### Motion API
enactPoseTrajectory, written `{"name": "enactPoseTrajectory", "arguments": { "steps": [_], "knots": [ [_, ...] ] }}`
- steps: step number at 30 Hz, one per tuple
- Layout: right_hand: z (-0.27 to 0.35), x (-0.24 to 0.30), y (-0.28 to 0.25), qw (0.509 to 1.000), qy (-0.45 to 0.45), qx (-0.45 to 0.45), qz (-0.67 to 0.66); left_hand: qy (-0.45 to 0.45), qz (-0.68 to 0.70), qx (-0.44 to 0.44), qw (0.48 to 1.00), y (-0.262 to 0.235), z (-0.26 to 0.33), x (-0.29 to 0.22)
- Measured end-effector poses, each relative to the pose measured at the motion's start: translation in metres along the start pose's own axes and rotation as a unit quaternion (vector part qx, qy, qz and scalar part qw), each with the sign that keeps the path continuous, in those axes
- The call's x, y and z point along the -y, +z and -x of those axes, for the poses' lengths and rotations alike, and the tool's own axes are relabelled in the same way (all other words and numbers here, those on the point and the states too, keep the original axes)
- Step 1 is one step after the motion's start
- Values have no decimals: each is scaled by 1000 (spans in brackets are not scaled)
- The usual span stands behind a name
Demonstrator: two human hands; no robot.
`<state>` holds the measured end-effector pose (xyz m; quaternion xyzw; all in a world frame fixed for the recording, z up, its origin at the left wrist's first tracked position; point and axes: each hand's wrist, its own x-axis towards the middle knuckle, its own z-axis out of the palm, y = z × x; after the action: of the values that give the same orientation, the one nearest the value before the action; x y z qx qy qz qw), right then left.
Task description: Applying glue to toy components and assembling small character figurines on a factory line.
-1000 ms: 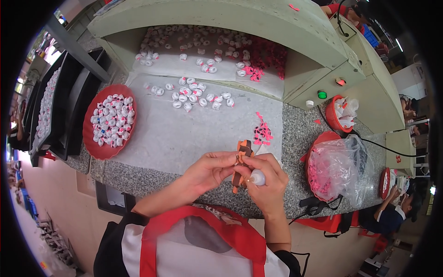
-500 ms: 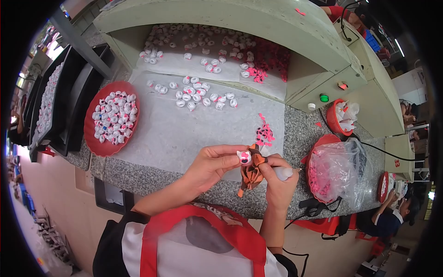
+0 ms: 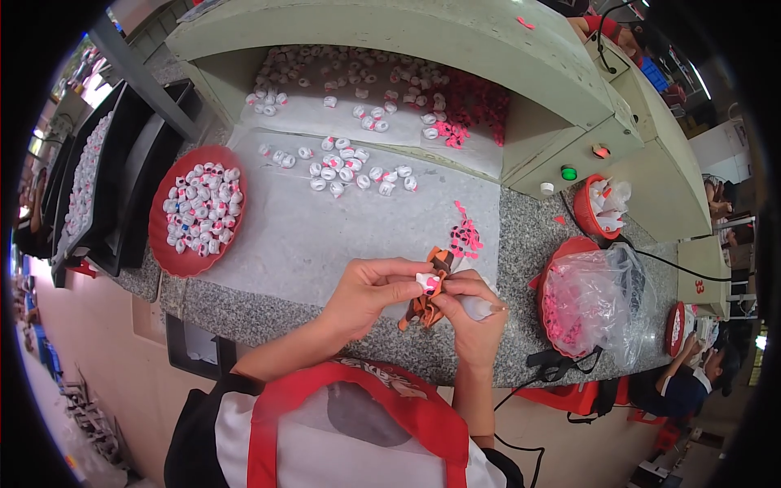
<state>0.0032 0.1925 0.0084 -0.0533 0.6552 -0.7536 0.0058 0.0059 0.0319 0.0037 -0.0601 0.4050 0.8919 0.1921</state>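
My left hand [image 3: 370,291] pinches a small white piece with a pink mark [image 3: 426,281] at its fingertips. It presses the piece against an orange figure-like toy [image 3: 429,289]. My right hand [image 3: 473,319] grips the same orange toy from the right and also holds a small white tube-like tool [image 3: 482,307]. Both hands meet over the front edge of the grey speckled counter [image 3: 521,244]. A little pile of pink bits [image 3: 465,236] lies just beyond them.
A red plate [image 3: 167,244] of white-and-pink pieces sits at the left, with black trays [image 3: 122,171] beyond it. More such pieces [image 3: 358,171] are scattered on a white sheet. At the right stand a red bowl with a plastic bag [image 3: 598,297] and a smaller red cup [image 3: 602,207]. Another person [image 3: 691,382] sits far right.
The left hand has brought the white-and-pink piece onto the orange toy. The toy has shifted slightly right and been turned in my hands.
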Motion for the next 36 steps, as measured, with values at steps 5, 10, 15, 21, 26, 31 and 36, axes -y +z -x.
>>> {"name": "enactPoseTrajectory", "arguments": {
  "steps": [5, 10, 15, 21, 26, 31, 36],
  "knots": [
    [-5, -6, -13, 996, 2, 65, -58, 86, -128, 30, 988, 3, 5, -4],
    [-5, -4, -11, 997, 30, 52, -57, 102, -147, 47, 983, -1, 3, -3],
    [-2, 0, -4, 999, 13, 34, 8, 92, -169, 48, 980, -4, -1, -3],
    [-3, 15, 5, 997, 55, 36, 31, 111, -185, 4, 976, -2, 4, -2],
    [-25, 6, -43, 960, -4, -139, 244, 224, -236, -86, 942, -46, 14, -40],
    [-44, 5, -92, 727, -105, -295, 611, 287, -506, -517, 628, -180, 44, -102],
    [-39, -21, -47, 851, -175, -180, 461, 394, -676, -457, 423, -151, -9, -72]
  ]
}}
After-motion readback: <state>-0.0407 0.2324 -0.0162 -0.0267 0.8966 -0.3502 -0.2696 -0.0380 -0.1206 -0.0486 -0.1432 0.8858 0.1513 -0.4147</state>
